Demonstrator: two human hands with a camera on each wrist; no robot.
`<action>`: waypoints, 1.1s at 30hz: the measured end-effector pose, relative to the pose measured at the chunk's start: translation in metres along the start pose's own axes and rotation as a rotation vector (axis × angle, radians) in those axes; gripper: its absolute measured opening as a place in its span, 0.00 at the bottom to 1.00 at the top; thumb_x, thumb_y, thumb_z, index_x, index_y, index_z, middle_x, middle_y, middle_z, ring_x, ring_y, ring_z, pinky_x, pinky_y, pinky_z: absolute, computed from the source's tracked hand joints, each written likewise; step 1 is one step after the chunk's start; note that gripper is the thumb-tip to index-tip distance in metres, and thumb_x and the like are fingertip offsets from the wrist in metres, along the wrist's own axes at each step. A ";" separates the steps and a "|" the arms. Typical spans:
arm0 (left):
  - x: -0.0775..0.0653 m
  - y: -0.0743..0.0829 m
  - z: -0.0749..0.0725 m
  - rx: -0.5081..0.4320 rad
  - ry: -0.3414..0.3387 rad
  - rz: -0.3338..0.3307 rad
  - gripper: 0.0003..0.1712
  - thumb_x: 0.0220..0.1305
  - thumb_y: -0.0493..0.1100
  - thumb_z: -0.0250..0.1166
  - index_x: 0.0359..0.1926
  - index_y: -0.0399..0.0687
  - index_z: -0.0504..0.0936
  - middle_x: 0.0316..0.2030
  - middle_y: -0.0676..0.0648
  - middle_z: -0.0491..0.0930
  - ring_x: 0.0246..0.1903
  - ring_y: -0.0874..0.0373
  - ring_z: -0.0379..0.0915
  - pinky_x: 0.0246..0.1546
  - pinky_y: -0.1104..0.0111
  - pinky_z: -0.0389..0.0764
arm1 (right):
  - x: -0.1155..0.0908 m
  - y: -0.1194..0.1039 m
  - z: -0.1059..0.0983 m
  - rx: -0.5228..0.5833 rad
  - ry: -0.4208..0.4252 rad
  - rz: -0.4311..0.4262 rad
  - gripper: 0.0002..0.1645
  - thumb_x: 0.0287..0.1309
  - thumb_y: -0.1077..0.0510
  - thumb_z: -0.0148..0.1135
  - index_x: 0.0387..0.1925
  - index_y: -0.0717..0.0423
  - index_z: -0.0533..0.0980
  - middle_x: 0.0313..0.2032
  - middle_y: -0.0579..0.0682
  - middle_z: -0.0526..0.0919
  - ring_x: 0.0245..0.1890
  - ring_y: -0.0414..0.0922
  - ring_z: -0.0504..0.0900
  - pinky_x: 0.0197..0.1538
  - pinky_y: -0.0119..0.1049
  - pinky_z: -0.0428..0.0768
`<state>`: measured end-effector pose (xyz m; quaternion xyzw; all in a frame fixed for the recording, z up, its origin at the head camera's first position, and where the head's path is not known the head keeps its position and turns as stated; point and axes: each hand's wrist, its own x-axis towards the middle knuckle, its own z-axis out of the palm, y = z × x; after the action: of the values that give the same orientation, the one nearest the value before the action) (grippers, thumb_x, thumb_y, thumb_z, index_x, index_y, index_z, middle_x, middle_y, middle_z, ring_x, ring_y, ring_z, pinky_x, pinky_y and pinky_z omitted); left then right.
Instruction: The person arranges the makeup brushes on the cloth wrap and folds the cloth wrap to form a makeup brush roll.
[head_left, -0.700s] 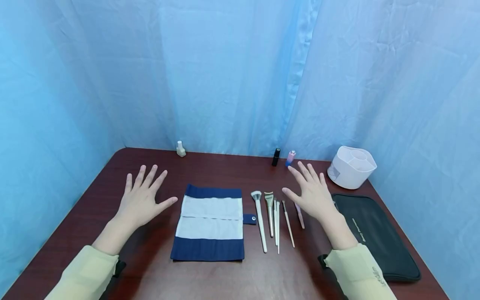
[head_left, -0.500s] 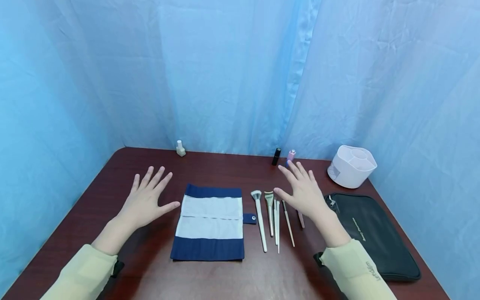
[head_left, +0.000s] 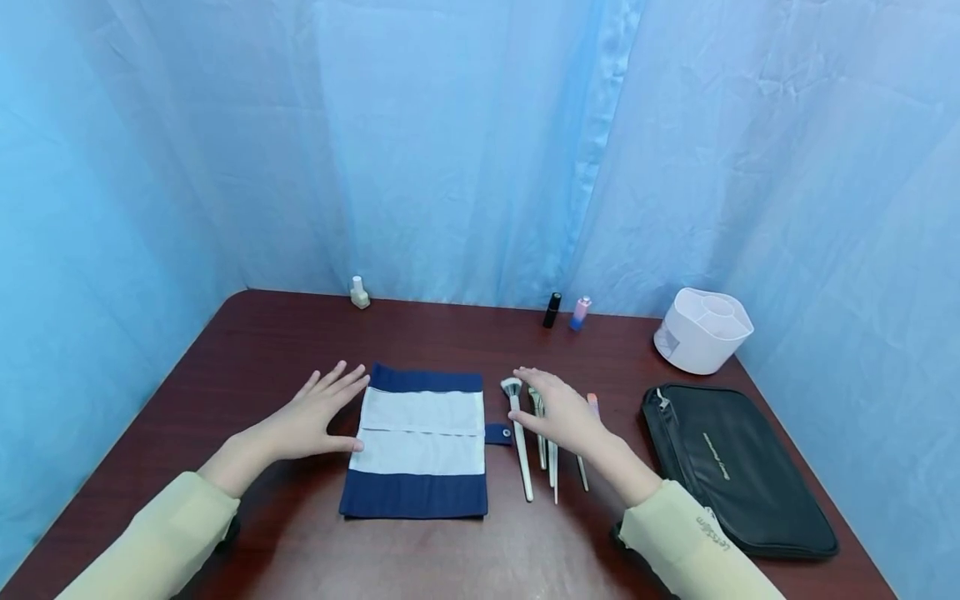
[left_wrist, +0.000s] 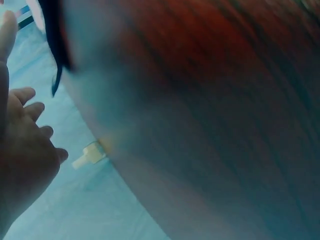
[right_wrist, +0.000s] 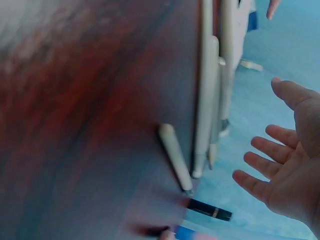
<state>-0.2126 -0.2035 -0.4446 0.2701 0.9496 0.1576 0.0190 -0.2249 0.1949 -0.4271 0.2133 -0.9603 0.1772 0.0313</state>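
A navy and white cloth brush roll (head_left: 422, 446) lies spread flat, its snap tab (head_left: 498, 434) pointing right. My left hand (head_left: 311, 417) is at the roll's left edge with fingers spread; whether it touches the cloth I cannot tell. To the right of the roll lie several makeup brushes, among them a large white-handled brush (head_left: 520, 442). Over the other brushes hovers my right hand (head_left: 558, 412), fingers extended and holding nothing, hiding parts of them. In the right wrist view, brush handles (right_wrist: 202, 90) lie beside that hand's palm (right_wrist: 295, 175).
A black zip case (head_left: 742, 471) lies at the right, below a white divided organizer (head_left: 701, 333). Along the back edge stand a nail polish bottle (head_left: 360, 293), a black tube (head_left: 552, 311) and a pink-blue bottle (head_left: 581, 313). Blue curtain surrounds the table.
Both hands have come lower and inward: the left moved right to the roll's edge, the right moved left over the brushes. The roll and brushes stay put.
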 end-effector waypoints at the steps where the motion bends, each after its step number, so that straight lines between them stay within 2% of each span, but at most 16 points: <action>1: 0.000 -0.001 0.002 -0.004 -0.018 0.010 0.57 0.49 0.67 0.68 0.72 0.44 0.55 0.72 0.42 0.50 0.72 0.38 0.37 0.66 0.39 0.39 | 0.001 0.001 0.002 0.012 -0.014 0.005 0.40 0.55 0.40 0.64 0.66 0.49 0.66 0.64 0.52 0.70 0.63 0.51 0.69 0.56 0.57 0.72; 3: 0.001 -0.002 0.004 -0.009 -0.048 0.028 0.57 0.47 0.68 0.68 0.72 0.45 0.57 0.72 0.42 0.51 0.72 0.38 0.37 0.66 0.40 0.40 | 0.004 0.003 0.006 0.047 -0.035 0.002 0.38 0.54 0.42 0.65 0.64 0.51 0.68 0.60 0.52 0.74 0.59 0.51 0.73 0.55 0.50 0.75; 8: 0.001 -0.007 0.007 -0.020 -0.092 0.040 0.59 0.44 0.69 0.69 0.71 0.43 0.58 0.72 0.41 0.52 0.71 0.38 0.39 0.66 0.40 0.43 | 0.013 0.012 0.011 0.091 -0.046 -0.016 0.29 0.52 0.46 0.69 0.54 0.54 0.76 0.45 0.51 0.81 0.43 0.48 0.77 0.42 0.42 0.77; 13: 0.001 -0.011 0.010 -0.040 -0.117 0.040 0.62 0.43 0.71 0.69 0.71 0.41 0.57 0.71 0.40 0.53 0.71 0.38 0.40 0.66 0.39 0.44 | 0.023 0.017 0.018 0.114 -0.069 -0.029 0.20 0.51 0.49 0.70 0.44 0.53 0.79 0.34 0.46 0.80 0.34 0.43 0.72 0.35 0.35 0.73; 18: 0.002 -0.015 0.014 -0.059 -0.139 0.039 0.63 0.43 0.72 0.68 0.72 0.41 0.54 0.72 0.40 0.51 0.71 0.39 0.40 0.66 0.40 0.45 | 0.031 0.017 0.024 0.119 -0.079 -0.021 0.16 0.50 0.50 0.71 0.38 0.51 0.77 0.25 0.42 0.76 0.26 0.38 0.71 0.31 0.32 0.72; 22: 0.001 -0.017 0.017 -0.059 -0.130 0.047 0.63 0.43 0.73 0.66 0.72 0.42 0.54 0.72 0.40 0.51 0.71 0.39 0.41 0.66 0.40 0.45 | 0.036 0.015 0.025 0.125 -0.085 -0.001 0.17 0.48 0.50 0.72 0.35 0.51 0.75 0.21 0.41 0.74 0.20 0.36 0.70 0.28 0.31 0.72; 28: 0.000 -0.020 0.019 -0.064 -0.103 0.058 0.63 0.42 0.73 0.67 0.72 0.43 0.55 0.72 0.40 0.52 0.71 0.38 0.42 0.65 0.39 0.46 | 0.040 0.011 0.027 0.135 -0.089 0.049 0.16 0.49 0.52 0.71 0.36 0.51 0.74 0.19 0.41 0.74 0.18 0.37 0.71 0.26 0.31 0.71; 33: 0.000 -0.021 0.020 -0.061 -0.128 0.039 0.64 0.42 0.74 0.66 0.73 0.45 0.53 0.73 0.42 0.49 0.72 0.41 0.40 0.67 0.42 0.45 | 0.042 0.010 0.030 0.152 -0.090 0.085 0.14 0.49 0.55 0.70 0.37 0.51 0.74 0.19 0.42 0.75 0.18 0.38 0.71 0.25 0.31 0.70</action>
<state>-0.2206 -0.2147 -0.4701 0.2973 0.9358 0.1694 0.0850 -0.2664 0.1761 -0.4523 0.1821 -0.9526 0.2409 -0.0356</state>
